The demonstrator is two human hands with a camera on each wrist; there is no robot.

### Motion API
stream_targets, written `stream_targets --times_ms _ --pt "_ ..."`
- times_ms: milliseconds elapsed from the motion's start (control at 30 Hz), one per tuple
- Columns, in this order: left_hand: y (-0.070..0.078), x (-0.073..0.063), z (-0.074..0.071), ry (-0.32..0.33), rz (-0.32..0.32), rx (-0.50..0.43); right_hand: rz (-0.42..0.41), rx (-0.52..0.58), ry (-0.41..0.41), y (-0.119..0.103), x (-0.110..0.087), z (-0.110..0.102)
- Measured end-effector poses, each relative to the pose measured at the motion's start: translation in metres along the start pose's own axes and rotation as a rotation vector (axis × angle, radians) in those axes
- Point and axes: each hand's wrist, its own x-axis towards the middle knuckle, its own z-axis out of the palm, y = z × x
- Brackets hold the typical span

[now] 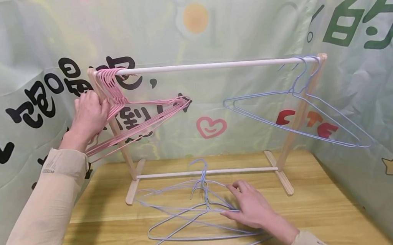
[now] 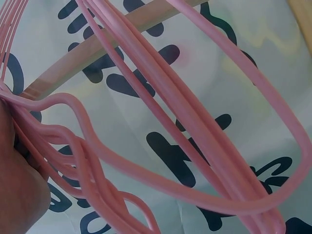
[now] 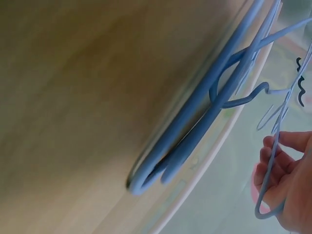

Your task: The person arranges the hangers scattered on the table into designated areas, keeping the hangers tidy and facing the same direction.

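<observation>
My left hand (image 1: 91, 111) grips a bunch of pink hangers (image 1: 120, 99) below their hooks, which hang at the rack's left end. In the left wrist view, the pink hangers (image 2: 180, 109) cross closely beside part of that hand (image 2: 24, 185). My right hand (image 1: 249, 206) holds one shoulder of a blue wire hanger, raised at a slant over the table. In the right wrist view, this blue hanger (image 3: 270, 170) passes between the thumb and fingers. Beneath it, two more blue hangers (image 1: 192, 239) lie on the table, overlapping each other.
A wooden rack with a white top rail (image 1: 206, 66) and a lower bar (image 1: 238, 170) stands on the wooden table (image 1: 105, 237). Two blue hangers (image 1: 292, 90) hang at the rail's right end. A printed cloth (image 1: 161, 33) covers the wall behind.
</observation>
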Motion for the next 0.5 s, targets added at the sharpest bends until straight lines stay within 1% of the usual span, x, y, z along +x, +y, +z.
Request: stream_targets --times_ms 100,167,300,367,433,500 --pt "-0.0001 -0.0005 0.0003 -0.002 -0.004 -0.002 0.022 -0.002 0.007 -0.0034 0.0013 0.0006" --pt "-0.0003 -0.0008 0.0005 -0.004 -0.007 -0.002 0.019 -0.018 0.027 -0.0042 0.0025 0.0007" --pt "-0.0005 -0.0007 0.0004 -0.002 -0.008 0.0 0.016 -0.041 0.103 -0.0033 0.0047 0.001" --pt "-0.0005 -0.0006 0.0002 -0.001 -0.007 0.001 0.026 -0.029 0.131 -0.0026 0.0049 0.0011" --pt "-0.0006 -0.0007 0.0001 -0.001 -0.006 0.0 0.045 -0.003 0.134 -0.0025 0.0044 0.0009" --pt "-0.0009 -0.001 0.0002 -0.001 -0.007 -0.002 0.066 0.01 0.105 -0.0026 0.0036 0.0012"
